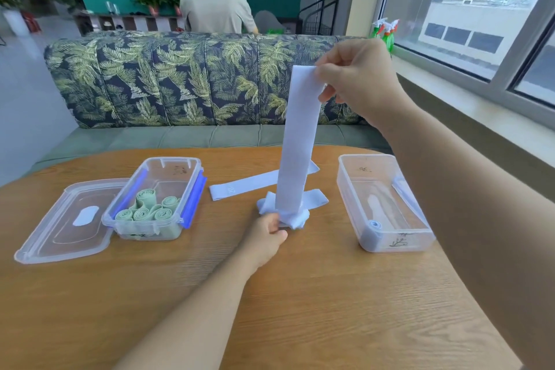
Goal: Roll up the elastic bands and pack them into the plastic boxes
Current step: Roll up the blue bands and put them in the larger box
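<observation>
My right hand point(357, 78) pinches the top end of a pale blue elastic band point(298, 141) and holds it up, stretched vertically above the table. My left hand point(265, 237) grips the band's lower end where it bunches on the table at a small heap of pale blue bands point(315, 198). Another flat pale blue band point(240, 188) lies behind. The left plastic box point(192, 177) holds several rolled green bands point(150, 210). The right plastic box point(348, 186) holds one rolled pale blue band point(372, 228).
A clear lid point(45, 237) lies flat left of the left box on the round wooden table point(300, 294). A leaf-patterned sofa point(180, 78) stands behind the table, a person beyond it with their back turned. A window sill runs along the right.
</observation>
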A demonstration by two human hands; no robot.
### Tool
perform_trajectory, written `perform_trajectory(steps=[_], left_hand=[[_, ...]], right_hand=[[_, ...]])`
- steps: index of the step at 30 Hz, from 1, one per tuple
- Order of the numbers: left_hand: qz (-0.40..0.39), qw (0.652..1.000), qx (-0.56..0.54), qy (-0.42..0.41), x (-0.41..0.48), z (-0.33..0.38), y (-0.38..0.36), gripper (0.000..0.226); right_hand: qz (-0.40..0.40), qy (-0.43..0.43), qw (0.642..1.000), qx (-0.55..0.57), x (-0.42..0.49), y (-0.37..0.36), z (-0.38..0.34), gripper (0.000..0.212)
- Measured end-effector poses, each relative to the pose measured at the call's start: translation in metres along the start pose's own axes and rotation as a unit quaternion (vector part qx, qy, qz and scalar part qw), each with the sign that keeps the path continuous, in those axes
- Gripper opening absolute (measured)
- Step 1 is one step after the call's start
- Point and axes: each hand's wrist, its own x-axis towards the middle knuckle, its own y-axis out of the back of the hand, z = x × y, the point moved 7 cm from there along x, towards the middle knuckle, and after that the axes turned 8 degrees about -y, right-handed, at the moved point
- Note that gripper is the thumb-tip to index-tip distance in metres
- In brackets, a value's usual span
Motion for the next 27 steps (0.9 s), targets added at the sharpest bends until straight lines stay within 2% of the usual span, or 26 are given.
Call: perform_trajectory(steps=[3,5,9,11,14,16,23,27], left_hand=[[-0.015,0.999,0.037,0.002,0.019,-0.005,0.001,0.059],[-0.021,0.997,0.068,0.004,0.029,-0.006,0.001,0.063],[-0.043,0.987,0.155,-0.026,0.04,-0.004,0.002,0.059],[-0.05,0.973,0.212,-0.08,0.037,-0.001,0.0,0.051],[-0.023,0.953,0.26,-0.154,0.024,-0.001,-0.001,0.041],[-0.005,0.946,0.275,-0.17,0.014,-0.006,0.002,0.038],[0.019,0.935,0.327,-0.138,-0.022,-0.022,0.024,0.029],[0.057,0.966,0.24,-0.074,-0.038,-0.026,0.048,0.02]], right_hand=[[-0.005,-0.003,1.0,0.014,-0.004,-0.002,0.007,0.012],[-0.006,-0.006,1.0,0.018,-0.004,-0.005,0.01,0.011],[-0.008,-0.005,1.0,0.021,-0.002,-0.009,0.009,0.011],[-0.008,-0.001,1.0,0.024,-0.002,-0.01,0.006,0.015],[-0.005,0.001,0.999,0.034,-0.002,-0.011,0.003,0.016],[-0.004,-0.002,0.999,0.035,-0.005,-0.012,0.002,0.018],[-0.018,-0.014,0.999,0.023,-0.026,-0.019,0.0,0.024],[-0.008,-0.013,1.0,0.018,-0.034,-0.024,-0.006,0.022]])
